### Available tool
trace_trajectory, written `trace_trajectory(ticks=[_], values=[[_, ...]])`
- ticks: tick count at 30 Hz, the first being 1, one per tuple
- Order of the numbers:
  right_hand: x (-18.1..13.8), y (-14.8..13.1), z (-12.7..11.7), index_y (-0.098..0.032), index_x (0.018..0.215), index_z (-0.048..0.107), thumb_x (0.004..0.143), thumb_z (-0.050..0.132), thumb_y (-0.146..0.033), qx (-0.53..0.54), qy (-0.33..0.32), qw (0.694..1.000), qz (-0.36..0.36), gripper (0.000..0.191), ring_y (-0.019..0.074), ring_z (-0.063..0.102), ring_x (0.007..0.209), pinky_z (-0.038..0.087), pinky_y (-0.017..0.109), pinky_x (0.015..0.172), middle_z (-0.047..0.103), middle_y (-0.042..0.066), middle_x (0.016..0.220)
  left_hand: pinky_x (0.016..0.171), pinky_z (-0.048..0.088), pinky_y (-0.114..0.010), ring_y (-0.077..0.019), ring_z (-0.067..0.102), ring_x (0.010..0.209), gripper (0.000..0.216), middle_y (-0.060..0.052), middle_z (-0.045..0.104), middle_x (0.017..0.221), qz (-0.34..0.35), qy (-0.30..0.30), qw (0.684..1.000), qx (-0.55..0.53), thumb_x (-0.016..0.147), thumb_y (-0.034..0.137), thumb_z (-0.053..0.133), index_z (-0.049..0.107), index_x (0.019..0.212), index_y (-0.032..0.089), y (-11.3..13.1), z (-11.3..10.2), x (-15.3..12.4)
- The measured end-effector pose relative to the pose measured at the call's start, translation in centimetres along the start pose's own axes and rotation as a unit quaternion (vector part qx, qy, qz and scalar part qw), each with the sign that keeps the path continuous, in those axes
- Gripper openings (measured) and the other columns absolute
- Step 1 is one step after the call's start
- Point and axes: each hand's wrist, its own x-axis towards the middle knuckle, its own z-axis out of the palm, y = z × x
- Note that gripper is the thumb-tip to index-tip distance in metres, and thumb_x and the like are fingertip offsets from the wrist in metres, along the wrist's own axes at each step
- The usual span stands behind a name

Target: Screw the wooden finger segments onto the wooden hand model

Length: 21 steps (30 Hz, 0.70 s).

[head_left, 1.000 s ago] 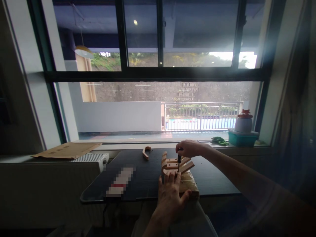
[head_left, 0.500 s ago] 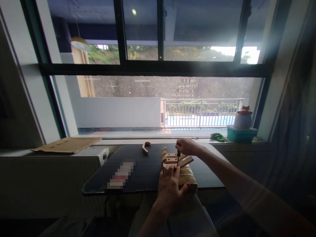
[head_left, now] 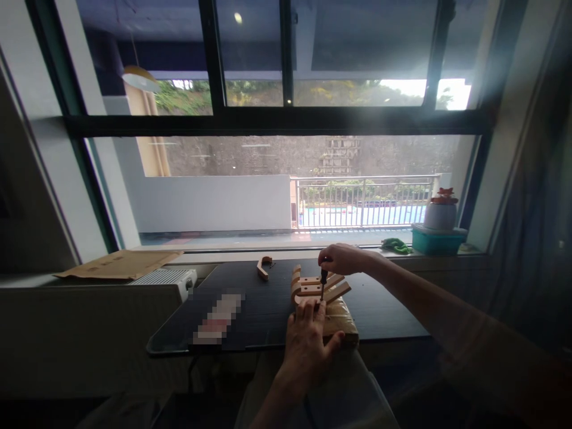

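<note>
Right hand [head_left: 343, 260]: your fingers are closed around the dark handle of the screwdriver [head_left: 323, 279], and your forearm comes in from the right.
Screwdriver: it stands close to upright, shaft down, with its tip at the near part of the wooden assembly [head_left: 308, 290], just beyond your left fingertips; the exact contact is too small to make out.
Left hand [head_left: 308, 341]: your fingers are stretched out, palm down, their tips resting on the near side of the assembly, while your thumb spreads to the right over the wrapped package [head_left: 343, 320].
Wooden assembly: it lies on the package, its curved ends to the left and its straight ends slanting up to the right, with dark holes showing on the crosspieces.
Package: brown and shiny, it lies at the near edge of the dark worktop [head_left: 254, 319], under the assembly.
Loose curved piece [head_left: 262, 271]: it lies near the far edge of the worktop, left of the assembly and apart from it, with small dark bits [head_left: 273, 264] just beside it.
Pixelated item [head_left: 218, 322]: it sits on the left part of the worktop; you cannot tell what it is.
Sill, right: a green cloth [head_left: 397, 245] lies beside a teal box [head_left: 438, 240].
</note>
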Motion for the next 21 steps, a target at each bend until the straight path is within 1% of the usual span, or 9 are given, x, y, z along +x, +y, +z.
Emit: trace_trajectory(ticks=[5, 9, 12, 14, 18, 21], values=[[0.3, 0.4, 0.4, -0.016, 0.105, 0.06, 0.091, 0.051, -0.035, 0.005, 0.008, 1.0, 0.021, 0.026, 0.0167, 0.06, 0.087, 0.051, 0.036, 0.077, 0.062, 0.005, 0.103, 0.105, 0.028, -0.042, -0.0288, 0.03, 0.13, 0.065, -0.009, 0.04, 0.141, 0.0, 0.005, 1.0, 0.006, 0.085, 0.057, 0.041, 0.039, 0.139, 0.021, 0.0, 0.2, 0.0], [0.3, 0.4, 1.2, -0.015, 0.108, 0.059, 0.09, 0.052, -0.035, 0.008, 0.014, 0.997, 0.071, 0.028, 0.0174, 0.06, 0.088, 0.051, 0.036, 0.076, 0.061, 0.006, 0.106, 0.104, 0.03, -0.042, -0.0293, 0.03, 0.13, 0.065, -0.009, 0.039, 0.141, 0.003, 0.01, 1.0, 0.008, 0.085, 0.057, 0.041, 0.038, 0.139, 0.021, 0.0, 0.4, 0.0], [0.3, -0.2, 2.0, -0.015, 0.11, 0.058, 0.09, 0.052, -0.035, 0.003, 0.027, 0.993, 0.117, 0.029, 0.0178, 0.06, 0.089, 0.051, 0.037, 0.076, 0.06, 0.006, 0.108, 0.103, 0.031, -0.041, -0.0293, 0.03, 0.13, 0.065, -0.009, 0.04, 0.14, 0.003, 0.005, 1.0, 0.007, 0.085, 0.057, 0.041, 0.038, 0.139, 0.021, 0.0, 0.3, 0.1], [0.4, -0.6, 2.3, -0.015, 0.111, 0.057, 0.09, 0.052, -0.035, -0.002, 0.037, 0.99, 0.134, 0.029, 0.018, 0.06, 0.09, 0.051, 0.037, 0.077, 0.06, 0.007, 0.109, 0.103, 0.031, -0.04, -0.029, 0.03, 0.13, 0.065, -0.009, 0.04, 0.14, 0.001, 0.004, 1.0, 0.005, 0.085, 0.056, 0.041, 0.039, 0.139, 0.02, 0.1, 0.1, 0.1], [0.5, -0.7, 1.5, -0.015, 0.111, 0.057, 0.09, 0.052, -0.035, -0.007, 0.034, 0.992, 0.122, 0.029, 0.0177, 0.06, 0.09, 0.051, 0.038, 0.077, 0.06, 0.007, 0.108, 0.103, 0.031, -0.04, -0.0288, 0.03, 0.13, 0.065, -0.008, 0.04, 0.14, -0.002, -0.004, 1.0, 0.0, 0.084, 0.055, 0.041, 0.04, 0.139, 0.02, 0.1, 0.0, 0.1], [0.1, -0.3, 0.4, -0.015, 0.107, 0.059, 0.09, 0.052, -0.036, -0.002, 0.013, 0.997, 0.075, 0.028, 0.0163, 0.06, 0.085, 0.051, 0.036, 0.074, 0.062, 0.006, 0.103, 0.103, 0.032, -0.04, -0.029, 0.03, 0.13, 0.065, -0.008, 0.04, 0.141, -0.009, -0.01, 1.0, -0.002, 0.084, 0.056, 0.042, 0.04, 0.138, 0.021, 0.0, 0.0, 0.1]])
